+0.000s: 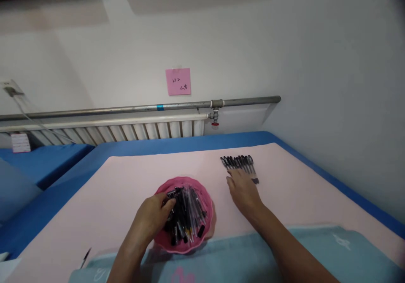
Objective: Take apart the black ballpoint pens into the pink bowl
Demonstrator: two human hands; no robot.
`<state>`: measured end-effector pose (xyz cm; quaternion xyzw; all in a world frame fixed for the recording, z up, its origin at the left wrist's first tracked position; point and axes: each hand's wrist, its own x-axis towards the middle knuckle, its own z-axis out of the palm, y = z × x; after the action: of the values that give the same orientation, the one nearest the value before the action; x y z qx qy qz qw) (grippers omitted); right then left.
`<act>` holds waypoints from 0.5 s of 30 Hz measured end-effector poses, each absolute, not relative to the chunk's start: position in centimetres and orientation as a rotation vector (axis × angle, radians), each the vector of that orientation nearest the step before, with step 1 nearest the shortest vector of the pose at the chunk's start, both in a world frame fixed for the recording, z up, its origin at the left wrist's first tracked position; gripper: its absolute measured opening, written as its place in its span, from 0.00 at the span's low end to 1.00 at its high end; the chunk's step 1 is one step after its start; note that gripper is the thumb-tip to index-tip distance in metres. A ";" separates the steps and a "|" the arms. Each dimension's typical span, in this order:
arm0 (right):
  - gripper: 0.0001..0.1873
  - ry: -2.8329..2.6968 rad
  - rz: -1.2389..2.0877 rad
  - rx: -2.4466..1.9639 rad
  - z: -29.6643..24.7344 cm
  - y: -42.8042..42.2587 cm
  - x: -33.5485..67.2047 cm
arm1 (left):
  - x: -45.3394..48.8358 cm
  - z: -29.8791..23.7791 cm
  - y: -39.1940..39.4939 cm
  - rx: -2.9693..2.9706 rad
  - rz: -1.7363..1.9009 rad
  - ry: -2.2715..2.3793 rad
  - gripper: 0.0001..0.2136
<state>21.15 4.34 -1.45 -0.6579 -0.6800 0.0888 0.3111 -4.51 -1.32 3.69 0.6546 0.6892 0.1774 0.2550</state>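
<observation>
A pink scalloped basket [209, 228] holds a jumble of black pen caps, clear barrels and thin refills [191, 207]. At its left side my left hand [155, 215] reaches over the rim, thumb and fingers closed among the dark pieces; what they grip is hidden. Beyond the basket to the right, several black-capped pens [242, 161] lie side by side in a neat row, caps pointing to the wall. My right hand [243, 190] is over the row's near left part, its fingertips closed on the leftmost pen and covering its lower end.
A pink sheet [133, 181] covers the blue table [190, 142]. A light blue cloth [221, 257] lies along the near edge, with one loose dark pen piece [85, 257] at its left. Behind stand a radiator [152, 131] and a metal pipe [126, 109] along the wall.
</observation>
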 end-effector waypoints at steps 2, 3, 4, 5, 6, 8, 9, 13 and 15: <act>0.13 -1.832 0.195 -1.803 -1.7 5.0 21.6 | -4.4 3.7 -1.3 1.798 0.447 1.847 0.13; 0.13 -1.848 0.191 -1.835 -1.9 5.2 21.7 | -4.3 3.7 -1.3 1.806 0.423 1.841 0.12; 0.13 -1.859 0.195 -1.866 -2.0 5.3 21.7 | -4.3 3.7 -1.3 1.811 0.401 1.842 0.12; 0.13 -1.864 0.205 -1.896 -2.2 5.4 21.6 | -4.2 3.7 -1.4 1.816 0.381 1.847 0.12; 0.13 -1.863 0.220 -1.924 -2.2 5.4 21.6 | -4.2 3.8 -1.4 1.822 0.370 1.851 0.11; 0.13 -1.845 0.263 -1.970 -2.2 5.4 21.5 | -4.1 3.8 -1.4 1.835 0.373 1.853 0.11; 0.14 -1.831 0.291 -1.984 -2.0 5.4 21.5 | -4.0 3.8 -1.4 1.838 0.390 1.849 0.11; 0.14 -1.746 0.437 -1.942 -0.5 4.7 21.0 | -3.7 3.4 -1.3 1.694 0.674 1.768 0.11; 0.15 -1.715 0.546 -1.854 0.4 3.7 20.1 | -3.4 3.2 -1.2 1.467 0.945 1.598 0.09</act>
<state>20.14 3.70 0.41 -0.6899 -0.6381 0.2031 0.2750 -3.42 -1.21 3.17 0.5741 0.6251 0.3696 0.3782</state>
